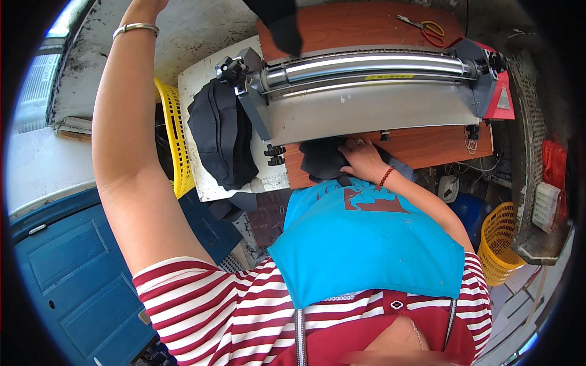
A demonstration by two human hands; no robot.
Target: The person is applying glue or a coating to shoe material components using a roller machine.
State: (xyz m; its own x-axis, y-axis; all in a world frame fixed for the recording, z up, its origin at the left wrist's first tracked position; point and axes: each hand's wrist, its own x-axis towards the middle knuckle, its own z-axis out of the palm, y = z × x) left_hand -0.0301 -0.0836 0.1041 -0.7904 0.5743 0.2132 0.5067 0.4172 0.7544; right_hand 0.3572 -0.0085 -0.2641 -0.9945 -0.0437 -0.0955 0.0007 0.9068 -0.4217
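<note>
My right hand [365, 160] is on a small stack of black cloth pieces [320, 160] at the table's near edge, its thumb and bent fingers gripping them. Just beyond it is the metal feed plate [372, 113] of a roller machine [372, 67]. My left arm stretches far forward on the left. Only the wrist and part of my left hand [146, 3] show at the top edge; its fingers are out of the picture. A dark, cloth-like piece [278, 27] hangs into view above the machine's left end; what holds it cannot be seen.
More black cloth pieces [223, 134] lie on a white board [268, 180] left of the machine. A yellow basket [177, 140] stands beside them. Scissors [427, 29] lie behind the roller. Another yellow basket [499, 241] is at the right, near a metal ledge [531, 201].
</note>
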